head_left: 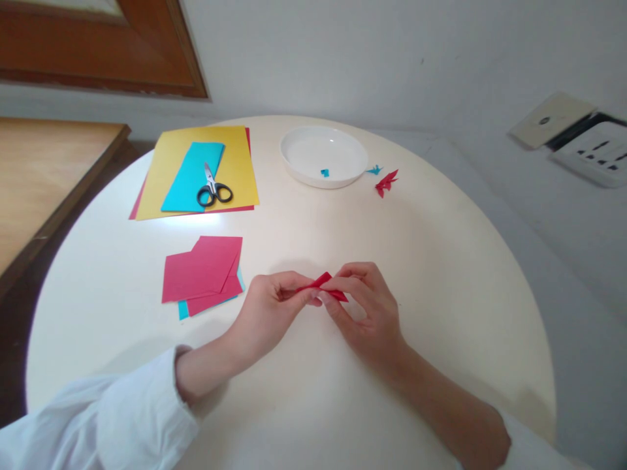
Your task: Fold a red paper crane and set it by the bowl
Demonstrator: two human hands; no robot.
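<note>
Between both hands, just above the middle of the white table, is a small folded piece of red paper (322, 280). My left hand (274, 310) pinches its left side between thumb and fingers. On the other side, my right hand (369, 307) grips the same paper with thumb and fingertips, which cover part of it. To the left of my left hand lies a loose pile of red paper squares (198, 274), with light blue paper (183, 310) showing from underneath.
Scissors (211, 186) with black handles rest on blue paper (189, 176) and yellow sheets (240, 163) at the back left. A white dish (313, 179) holds a small blue paper piece (324, 173). Beside it lie a blue folded figure (375, 170) and a red one (386, 183).
</note>
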